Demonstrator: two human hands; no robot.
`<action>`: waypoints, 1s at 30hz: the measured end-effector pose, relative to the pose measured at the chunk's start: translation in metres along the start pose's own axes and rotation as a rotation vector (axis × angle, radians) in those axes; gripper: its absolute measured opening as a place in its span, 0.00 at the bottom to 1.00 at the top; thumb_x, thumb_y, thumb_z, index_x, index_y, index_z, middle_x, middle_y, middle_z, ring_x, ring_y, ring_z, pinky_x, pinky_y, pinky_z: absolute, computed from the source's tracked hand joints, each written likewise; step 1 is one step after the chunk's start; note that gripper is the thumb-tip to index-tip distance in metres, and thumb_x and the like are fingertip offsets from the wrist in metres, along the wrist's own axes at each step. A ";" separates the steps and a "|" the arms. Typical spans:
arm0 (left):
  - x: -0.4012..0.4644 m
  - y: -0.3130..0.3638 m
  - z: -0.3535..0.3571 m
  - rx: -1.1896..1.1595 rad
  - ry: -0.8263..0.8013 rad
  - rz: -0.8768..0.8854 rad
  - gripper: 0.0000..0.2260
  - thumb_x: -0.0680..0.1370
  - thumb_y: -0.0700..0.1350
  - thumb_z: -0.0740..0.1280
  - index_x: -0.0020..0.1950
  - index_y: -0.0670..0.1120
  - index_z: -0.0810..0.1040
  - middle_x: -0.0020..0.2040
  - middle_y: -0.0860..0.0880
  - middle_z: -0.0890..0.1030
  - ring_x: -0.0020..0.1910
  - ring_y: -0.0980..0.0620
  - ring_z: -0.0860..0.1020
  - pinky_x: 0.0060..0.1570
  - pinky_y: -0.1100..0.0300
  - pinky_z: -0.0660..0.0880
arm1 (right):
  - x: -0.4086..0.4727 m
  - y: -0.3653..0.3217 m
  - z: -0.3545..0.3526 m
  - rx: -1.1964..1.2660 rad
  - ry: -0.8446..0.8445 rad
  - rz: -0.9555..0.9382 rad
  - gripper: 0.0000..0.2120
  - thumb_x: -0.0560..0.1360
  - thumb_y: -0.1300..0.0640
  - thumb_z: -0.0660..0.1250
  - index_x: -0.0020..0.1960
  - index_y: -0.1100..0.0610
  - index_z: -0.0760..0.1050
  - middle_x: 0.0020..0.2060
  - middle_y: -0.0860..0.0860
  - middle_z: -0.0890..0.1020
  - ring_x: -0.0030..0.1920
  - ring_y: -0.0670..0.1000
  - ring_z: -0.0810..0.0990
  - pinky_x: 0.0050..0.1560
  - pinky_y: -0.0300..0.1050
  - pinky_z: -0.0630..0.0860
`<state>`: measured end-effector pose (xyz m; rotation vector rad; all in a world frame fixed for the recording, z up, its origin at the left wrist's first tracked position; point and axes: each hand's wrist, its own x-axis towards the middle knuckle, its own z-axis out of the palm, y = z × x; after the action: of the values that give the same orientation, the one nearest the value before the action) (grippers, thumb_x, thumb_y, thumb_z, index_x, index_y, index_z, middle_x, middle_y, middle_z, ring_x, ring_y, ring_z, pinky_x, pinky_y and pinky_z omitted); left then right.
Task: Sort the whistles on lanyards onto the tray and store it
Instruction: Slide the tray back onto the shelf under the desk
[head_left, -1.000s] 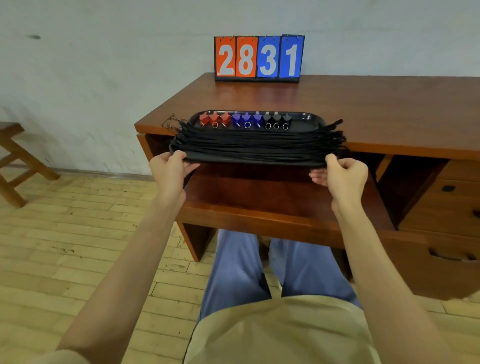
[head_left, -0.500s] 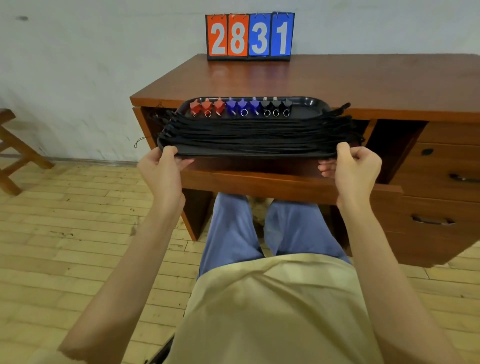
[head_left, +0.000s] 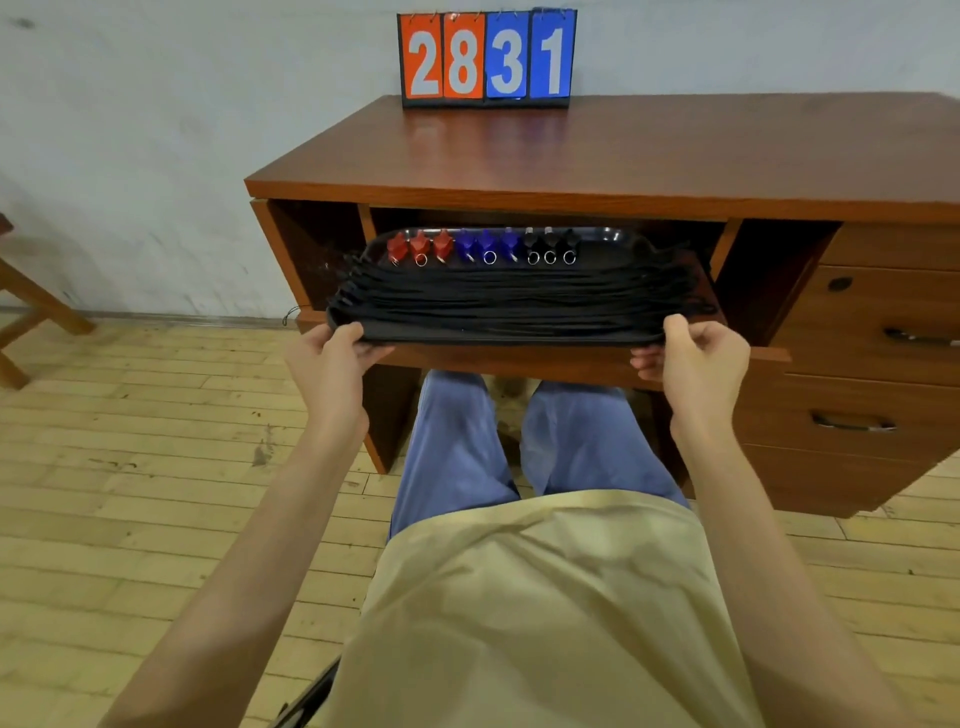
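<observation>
A black tray (head_left: 605, 236) lies in the pulled-out drawer (head_left: 519, 358) under the desk top, its far half inside the opening. Along its far edge stand red whistles (head_left: 420, 243), blue whistles (head_left: 487, 242) and black whistles (head_left: 549, 240) in a row. Their black lanyards (head_left: 514, 299) lie stretched across the tray in a thick bundle. My left hand (head_left: 332, 358) grips the tray's near left corner. My right hand (head_left: 696, 358) grips the near right corner, thumb on top and fingers curled beneath.
A flip scoreboard (head_left: 487, 57) reading 2831 stands at the back of the wooden desk (head_left: 675, 156). Closed drawers (head_left: 878, 332) with metal handles fill the desk's right side. A wooden stool (head_left: 31, 312) stands at the far left. My legs are under the drawer.
The tray has come down off the desk top and gone forward into the drawer opening beneath it. Both hands kept their hold on its near corners.
</observation>
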<state>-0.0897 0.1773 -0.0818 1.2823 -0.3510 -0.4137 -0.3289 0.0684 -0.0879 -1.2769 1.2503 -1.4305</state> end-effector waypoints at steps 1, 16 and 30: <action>0.003 0.000 0.002 0.006 -0.010 -0.016 0.07 0.78 0.33 0.61 0.46 0.40 0.79 0.48 0.41 0.83 0.45 0.47 0.84 0.42 0.62 0.81 | 0.002 0.001 0.000 -0.009 -0.001 0.006 0.13 0.78 0.61 0.60 0.45 0.71 0.76 0.29 0.57 0.80 0.24 0.46 0.79 0.28 0.36 0.76; 0.043 0.000 0.040 0.016 -0.072 -0.183 0.09 0.79 0.30 0.59 0.45 0.42 0.73 0.56 0.39 0.78 0.50 0.45 0.81 0.43 0.57 0.81 | 0.046 0.007 0.009 -0.165 -0.042 0.080 0.11 0.79 0.60 0.60 0.41 0.62 0.76 0.31 0.55 0.82 0.28 0.50 0.78 0.31 0.39 0.75; 0.079 -0.004 0.070 0.001 -0.106 -0.344 0.18 0.78 0.27 0.57 0.68 0.33 0.65 0.63 0.38 0.73 0.55 0.41 0.78 0.34 0.58 0.81 | 0.078 0.003 0.020 -0.288 -0.069 0.142 0.14 0.80 0.60 0.59 0.37 0.61 0.75 0.30 0.54 0.81 0.26 0.49 0.74 0.33 0.41 0.73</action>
<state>-0.0537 0.0794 -0.0666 1.3270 -0.2186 -0.7749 -0.3206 -0.0114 -0.0781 -1.3828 1.5074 -1.1256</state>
